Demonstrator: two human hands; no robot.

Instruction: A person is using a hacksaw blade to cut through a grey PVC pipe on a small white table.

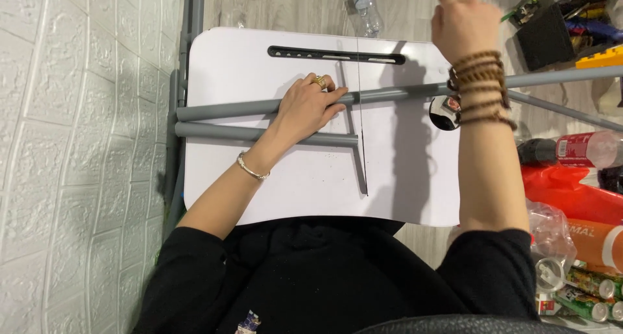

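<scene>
White embossed brick-pattern wall [65,146] at left — pale wood-grain floor [285,6] beyond.

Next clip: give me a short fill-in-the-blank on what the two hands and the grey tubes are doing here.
1. The left hand rests on a grey ____ lying across the white board.
2. The right hand is raised and closed into a ____.
3. Brown ____ are wound around the right wrist.
4. The left wrist wears a thin ____.

Missing words: tube; fist; beads; bracelet

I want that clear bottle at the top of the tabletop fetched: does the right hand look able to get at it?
Probably yes. The right hand is raised beside the clear bottle, with only bare floor between them; whether it already holds something I cannot tell.
</scene>
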